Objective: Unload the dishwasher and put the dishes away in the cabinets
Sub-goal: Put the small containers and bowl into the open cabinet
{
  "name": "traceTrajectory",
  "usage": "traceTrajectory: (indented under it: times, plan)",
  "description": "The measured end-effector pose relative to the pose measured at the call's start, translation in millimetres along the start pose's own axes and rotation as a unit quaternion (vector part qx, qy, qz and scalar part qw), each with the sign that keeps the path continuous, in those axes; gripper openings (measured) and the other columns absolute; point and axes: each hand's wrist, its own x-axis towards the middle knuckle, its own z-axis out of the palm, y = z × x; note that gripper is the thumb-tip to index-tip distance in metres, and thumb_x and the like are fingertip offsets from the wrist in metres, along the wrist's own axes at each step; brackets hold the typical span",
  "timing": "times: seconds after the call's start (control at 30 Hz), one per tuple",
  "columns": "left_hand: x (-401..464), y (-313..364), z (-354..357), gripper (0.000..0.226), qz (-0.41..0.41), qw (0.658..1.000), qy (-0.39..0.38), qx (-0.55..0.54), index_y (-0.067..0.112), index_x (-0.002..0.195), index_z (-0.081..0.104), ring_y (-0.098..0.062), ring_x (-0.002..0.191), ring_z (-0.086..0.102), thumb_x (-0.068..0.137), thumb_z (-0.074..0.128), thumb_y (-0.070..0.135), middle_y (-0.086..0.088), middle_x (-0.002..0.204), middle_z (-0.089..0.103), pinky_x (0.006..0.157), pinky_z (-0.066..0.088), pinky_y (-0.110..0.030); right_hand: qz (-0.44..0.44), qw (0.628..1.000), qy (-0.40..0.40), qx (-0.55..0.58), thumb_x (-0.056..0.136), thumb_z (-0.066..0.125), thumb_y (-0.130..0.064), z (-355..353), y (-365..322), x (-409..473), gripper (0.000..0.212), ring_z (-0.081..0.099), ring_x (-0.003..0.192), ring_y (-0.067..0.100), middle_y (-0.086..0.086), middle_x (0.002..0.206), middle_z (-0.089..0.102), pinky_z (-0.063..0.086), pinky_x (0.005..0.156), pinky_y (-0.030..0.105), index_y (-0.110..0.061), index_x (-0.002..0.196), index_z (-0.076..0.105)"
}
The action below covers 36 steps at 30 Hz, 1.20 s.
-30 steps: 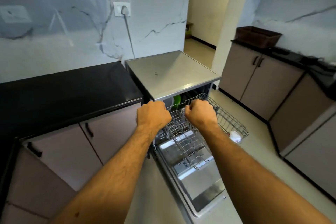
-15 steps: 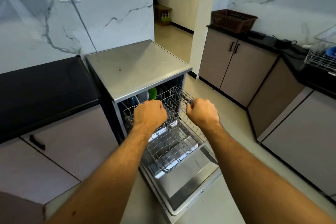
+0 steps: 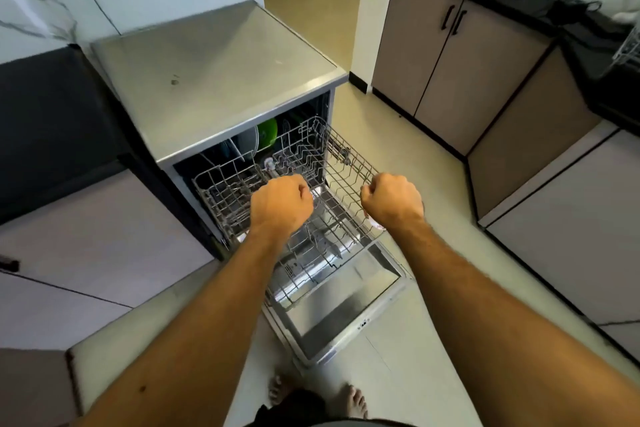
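Over the dropped dishwasher door, both hands are curled round the front rail of the wire rack: the left hand grips near the middle of the front edge, the right hand clamps on the front right corner. Compared with a second ago, the rack sits further out of the dishwasher, its front half now hanging above the open door while its back half is still under the steel top. That pull has brought the load into sight: a grey plate and a green dish stand on edge at the rack's back left, just under the front lip of the top, with a darker item beside them that is too shadowed to name. The front of the rack looks bare. My reading is that the unloading itself has not begun; the rack is only being drawn out, and probably needs to come a little further before the upright dishes can be lifted free. The cabinets across the floor stand closed.
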Motion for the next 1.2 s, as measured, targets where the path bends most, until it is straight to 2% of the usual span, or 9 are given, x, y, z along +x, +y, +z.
traceTrajectory:
  times: [0.17, 0.27, 0.33, 0.57, 0.67, 0.73, 0.87, 1.03, 1.2]
  plan:
    - [26, -1, 24, 0.019, 0.016, 0.999, -0.012, -0.026, 0.025, 0.097, 0.063, -0.015, 0.066, 0.055, 0.098, 0.045, 0.031, 0.005, 0.082, 0.067, 0.057, 0.040, -0.026, 0.015, 0.999, -0.034, -0.025, 0.099, 0.048, -0.037, 25, 15, 19, 0.027, 0.052, 0.063, 0.005, -0.006, 0.075, 0.058, 0.051, 0.069, 0.029, -0.020, 0.084, 0.062]
    - [40, -1, 43, 0.020, 0.026, 0.998, -0.012, -0.051, 0.022, 0.093, 0.063, -0.012, 0.065, 0.060, 0.097, 0.045, 0.029, 0.004, 0.081, 0.068, 0.049, 0.034, -0.019, 0.019, 0.998, -0.059, -0.026, 0.099, 0.047, -0.039, 45, 33, 34, 0.028, 0.056, 0.067, 0.007, -0.005, 0.078, 0.060, 0.055, 0.071, 0.031, -0.020, 0.088, 0.063]
    - [46, 1, 52, 0.019, 0.027, 0.997, -0.027, -0.068, 0.020, 0.092, 0.064, -0.009, 0.065, 0.061, 0.097, 0.048, 0.030, 0.004, 0.082, 0.069, 0.049, 0.040, -0.018, 0.020, 0.996, -0.079, -0.032, 0.099, 0.046, -0.042, 59, 44, 44, 0.029, 0.057, 0.067, 0.007, -0.004, 0.079, 0.062, 0.055, 0.069, 0.030, -0.020, 0.089, 0.063]
    - [74, 23, 102, 0.019, -0.078, 0.993, -0.013, -0.087, 0.025, 0.108, 0.065, -0.012, 0.085, 0.058, 0.097, 0.049, 0.027, 0.005, 0.103, 0.068, 0.071, 0.048, -0.028, -0.061, 0.986, -0.140, -0.063, 0.099, 0.047, -0.039, 85, 69, 103, 0.026, 0.057, 0.072, 0.011, -0.002, 0.085, 0.061, 0.051, 0.068, 0.030, -0.019, 0.094, 0.063]
    - [85, 44, 128, 0.024, -0.124, 0.986, -0.037, -0.104, 0.026, 0.116, 0.063, -0.021, 0.100, 0.063, 0.097, 0.049, 0.025, 0.002, 0.113, 0.068, 0.083, 0.053, -0.036, -0.100, 0.980, -0.155, -0.072, 0.099, 0.047, -0.036, 98, 82, 123, 0.026, 0.060, 0.079, 0.017, 0.001, 0.090, 0.063, 0.056, 0.075, 0.034, -0.016, 0.100, 0.064]
    - [94, 53, 150, 0.028, -0.149, 0.981, -0.056, -0.115, 0.026, 0.120, 0.062, -0.022, 0.106, 0.062, 0.097, 0.048, 0.020, 0.002, 0.119, 0.066, 0.088, 0.053, -0.038, -0.114, 0.976, -0.165, -0.080, 0.097, 0.048, -0.035, 112, 96, 136, 0.029, 0.058, 0.097, 0.021, 0.005, 0.102, 0.064, 0.054, 0.087, 0.037, -0.015, 0.112, 0.063]
    - [105, 65, 199, 0.040, -0.177, 0.968, -0.107, -0.143, 0.024, 0.127, 0.059, -0.023, 0.112, 0.057, 0.094, 0.045, 0.006, 0.000, 0.129, 0.061, 0.094, 0.050, -0.040, -0.120, 0.958, -0.226, -0.125, 0.094, 0.056, -0.036, 143, 125, 160, 0.050, 0.038, 0.130, 0.027, 0.009, 0.136, 0.051, 0.039, 0.107, 0.041, -0.014, 0.137, 0.048]
    - [109, 81, 248, 0.053, -0.182, 0.960, -0.164, -0.133, 0.023, 0.137, 0.052, -0.024, 0.117, 0.055, 0.091, 0.044, 0.000, -0.003, 0.138, 0.054, 0.096, 0.050, -0.043, -0.095, 0.949, -0.284, -0.095, 0.087, 0.064, -0.020, 186, 159, 180, 0.073, 0.029, 0.140, 0.031, 0.012, 0.152, 0.035, 0.032, 0.115, 0.042, -0.012, 0.150, 0.028]
    - [113, 86, 281, 0.060, -0.200, 0.955, -0.181, -0.127, 0.028, 0.142, 0.046, -0.021, 0.132, 0.045, 0.088, 0.049, 0.001, 0.000, 0.147, 0.046, 0.107, 0.042, -0.041, -0.099, 0.938, -0.324, -0.079, 0.087, 0.065, -0.012, 220, 168, 193, 0.090, 0.017, 0.148, 0.033, 0.013, 0.162, 0.015, 0.028, 0.118, 0.044, -0.010, 0.157, 0.009]
